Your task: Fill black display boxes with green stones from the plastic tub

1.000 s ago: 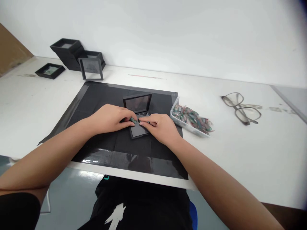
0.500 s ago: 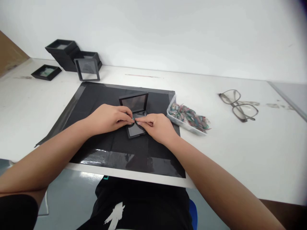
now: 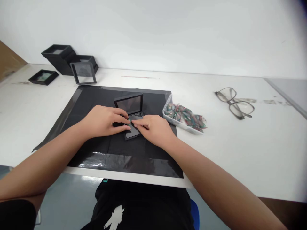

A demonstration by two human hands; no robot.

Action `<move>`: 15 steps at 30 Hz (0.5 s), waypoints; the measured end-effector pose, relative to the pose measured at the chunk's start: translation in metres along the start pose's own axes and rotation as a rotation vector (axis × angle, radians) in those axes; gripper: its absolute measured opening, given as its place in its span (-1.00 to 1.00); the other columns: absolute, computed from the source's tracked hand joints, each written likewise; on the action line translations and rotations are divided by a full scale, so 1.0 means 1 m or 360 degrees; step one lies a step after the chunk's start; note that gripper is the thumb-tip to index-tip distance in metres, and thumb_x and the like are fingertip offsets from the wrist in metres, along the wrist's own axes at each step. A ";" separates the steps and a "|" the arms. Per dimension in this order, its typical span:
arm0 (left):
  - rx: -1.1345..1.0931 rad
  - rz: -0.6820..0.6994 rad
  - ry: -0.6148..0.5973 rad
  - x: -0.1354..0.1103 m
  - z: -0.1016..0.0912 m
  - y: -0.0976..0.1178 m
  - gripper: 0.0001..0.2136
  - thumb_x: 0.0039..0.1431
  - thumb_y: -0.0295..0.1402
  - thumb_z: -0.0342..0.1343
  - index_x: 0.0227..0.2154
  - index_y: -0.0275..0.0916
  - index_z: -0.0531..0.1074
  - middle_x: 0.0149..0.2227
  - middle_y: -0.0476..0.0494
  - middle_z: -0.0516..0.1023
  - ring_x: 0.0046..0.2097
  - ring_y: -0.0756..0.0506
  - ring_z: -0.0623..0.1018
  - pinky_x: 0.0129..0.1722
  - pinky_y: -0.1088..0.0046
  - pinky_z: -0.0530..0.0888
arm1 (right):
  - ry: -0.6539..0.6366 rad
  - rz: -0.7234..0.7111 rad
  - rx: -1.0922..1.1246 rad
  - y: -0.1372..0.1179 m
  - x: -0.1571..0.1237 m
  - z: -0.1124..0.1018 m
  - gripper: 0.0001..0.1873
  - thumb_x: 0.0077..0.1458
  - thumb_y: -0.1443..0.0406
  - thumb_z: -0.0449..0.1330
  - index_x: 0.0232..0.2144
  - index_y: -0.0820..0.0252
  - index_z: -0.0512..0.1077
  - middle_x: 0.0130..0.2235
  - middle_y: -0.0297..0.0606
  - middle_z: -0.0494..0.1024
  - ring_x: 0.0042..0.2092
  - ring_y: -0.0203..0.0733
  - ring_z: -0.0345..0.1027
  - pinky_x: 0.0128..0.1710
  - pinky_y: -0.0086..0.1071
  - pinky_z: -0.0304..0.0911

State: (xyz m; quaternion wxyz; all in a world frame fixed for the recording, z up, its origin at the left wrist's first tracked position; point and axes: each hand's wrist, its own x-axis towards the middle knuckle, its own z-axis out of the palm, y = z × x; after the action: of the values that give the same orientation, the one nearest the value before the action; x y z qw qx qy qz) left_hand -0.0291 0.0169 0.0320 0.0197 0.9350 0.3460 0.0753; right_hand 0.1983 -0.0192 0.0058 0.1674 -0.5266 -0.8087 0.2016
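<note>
A white wall (image 3: 168,38) stands behind a white table (image 3: 216,153), and under both hands there lies a black mat (image 3: 144,150). The left hand (image 3: 102,119) is curved, its thumb and fingers a little apart, with a small greenish piece (image 3: 129,120) at the tips; if it is firmly pinched, I cannot tell. The right hand (image 3: 157,129) has thumb and forefinger narrow, pointing to this same piece; whether they hold something, I cannot tell. An open black case (image 3: 130,104) is between the two hands, its base under the fingertips and its windowed lid raised just beyond them. Just beyond the right hand, to its right, is a clear tub (image 3: 183,126) of colourful small packets; farther right lie eyeglasses (image 3: 232,102). Well beyond the left hand are stacked black frames (image 3: 63,60).
</note>
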 end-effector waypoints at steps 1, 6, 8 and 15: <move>0.0024 0.0003 -0.0021 -0.001 -0.002 0.001 -0.68 0.31 -0.01 0.05 -0.18 -0.01 0.64 -0.04 0.03 0.66 -0.16 -0.02 0.64 -0.45 0.52 0.27 | -0.0019 -0.0009 -0.0077 -0.002 -0.002 -0.002 -0.66 0.30 0.22 0.09 -0.01 -0.12 0.60 -0.21 -0.34 0.66 -0.22 -0.19 0.49 -0.36 -0.37 0.16; 0.0076 0.0040 -0.0091 -0.003 -0.007 0.006 -0.64 0.33 0.01 0.00 -0.15 -0.02 0.63 -0.03 -0.03 0.65 -0.15 -0.08 0.63 -0.46 0.48 0.26 | -0.0120 -0.0011 -0.0321 -0.010 -0.008 -0.008 -0.61 0.34 0.18 0.03 0.09 -0.12 0.54 -0.19 -0.29 0.65 -0.23 -0.16 0.48 -0.43 -0.34 0.05; 0.0071 0.0058 -0.0099 -0.004 -0.008 0.007 -0.63 0.34 0.02 -0.01 -0.14 -0.01 0.63 -0.04 -0.04 0.65 -0.16 -0.08 0.63 -0.46 0.48 0.26 | -0.0134 -0.0009 -0.0366 -0.011 -0.009 -0.009 -0.61 0.35 0.16 0.03 0.09 -0.12 0.54 -0.20 -0.30 0.66 -0.23 -0.15 0.49 -0.44 -0.33 0.03; 0.0068 0.0118 -0.0120 -0.004 -0.004 0.007 -0.60 0.34 0.05 -0.04 -0.10 -0.01 0.61 -0.13 -0.07 0.66 -0.22 -0.06 0.61 -0.47 0.49 0.23 | -0.0223 0.0008 -0.0460 -0.014 -0.013 -0.013 -0.58 0.36 0.12 0.01 0.16 -0.11 0.48 -0.16 -0.29 0.68 -0.19 -0.11 0.54 -0.42 -0.31 0.07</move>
State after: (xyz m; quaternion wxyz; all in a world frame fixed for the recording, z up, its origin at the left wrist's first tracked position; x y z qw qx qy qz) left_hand -0.0280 0.0093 0.0361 0.0099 0.9496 0.3117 0.0335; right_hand 0.1982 -0.0345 0.0233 0.0327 -0.5319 -0.8377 0.1197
